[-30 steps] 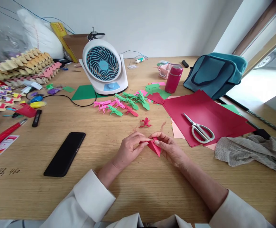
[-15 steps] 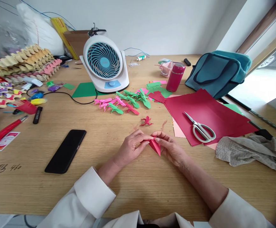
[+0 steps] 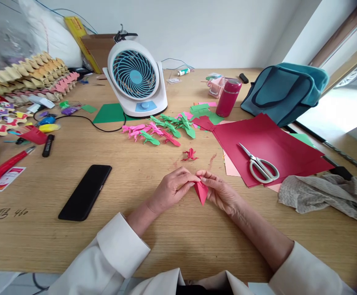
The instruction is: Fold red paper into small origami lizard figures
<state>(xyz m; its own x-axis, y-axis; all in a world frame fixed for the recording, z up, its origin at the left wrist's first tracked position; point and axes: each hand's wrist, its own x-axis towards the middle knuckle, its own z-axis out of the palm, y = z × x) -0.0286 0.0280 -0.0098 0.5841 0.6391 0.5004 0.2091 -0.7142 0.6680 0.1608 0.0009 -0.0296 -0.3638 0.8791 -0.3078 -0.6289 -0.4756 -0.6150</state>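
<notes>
Pinching folded red paper (image 3: pixel 201 191), left hand (image 3: pixel 171 189), right hand (image 3: pixel 223 195), both grips clamped on it, top hidden

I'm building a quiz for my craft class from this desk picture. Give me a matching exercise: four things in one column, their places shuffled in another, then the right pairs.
Things
1. scissors
2. black phone
3. fan
4. small red folded paper

Places
A. pinched between the left hand and the right hand
B. lying on the red sheets
C. upright on the far side, green sheet at its base
D. flat on bare wood, left of the hands

Pairs: 1-B, 2-D, 3-C, 4-A
</notes>
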